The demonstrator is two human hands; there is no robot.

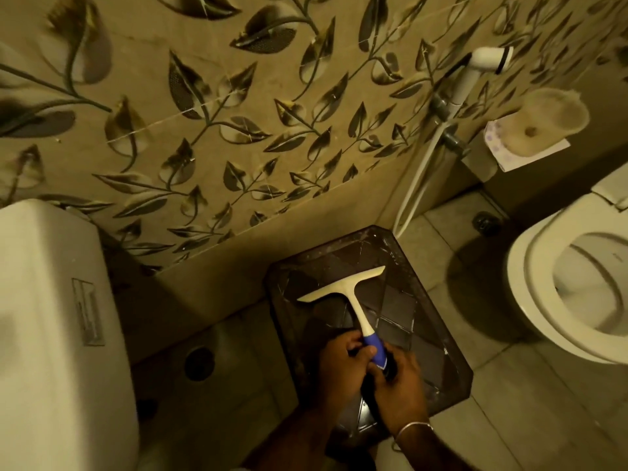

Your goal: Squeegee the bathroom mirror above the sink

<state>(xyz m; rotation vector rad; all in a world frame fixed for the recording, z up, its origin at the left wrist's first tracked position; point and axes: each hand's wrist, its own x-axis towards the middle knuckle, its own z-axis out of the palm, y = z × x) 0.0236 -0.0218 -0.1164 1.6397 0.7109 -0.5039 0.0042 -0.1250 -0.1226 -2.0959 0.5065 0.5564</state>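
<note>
Squeegee: cream T-shaped plastic squeegee with a blue grip (353,302) is being held above a dark rectangular tray-like stand (438,338), blade pointing away toward the wall.
Left hand: left hand (343,363) is wrapping its fingers round the blue grip.
Right hand: right hand (399,389) is curling round the handle's lower end — a thin metal bangle (413,430) is sitting at the wrist.
Surface: pale grey tiled floor (530,402) is lying under the stand.
Room: beige leaf-patterned wall tiles (204,113) are filling the background — white toilet bowl (543,300) at right, white hand sprayer (482,66) on the wall.
</note>
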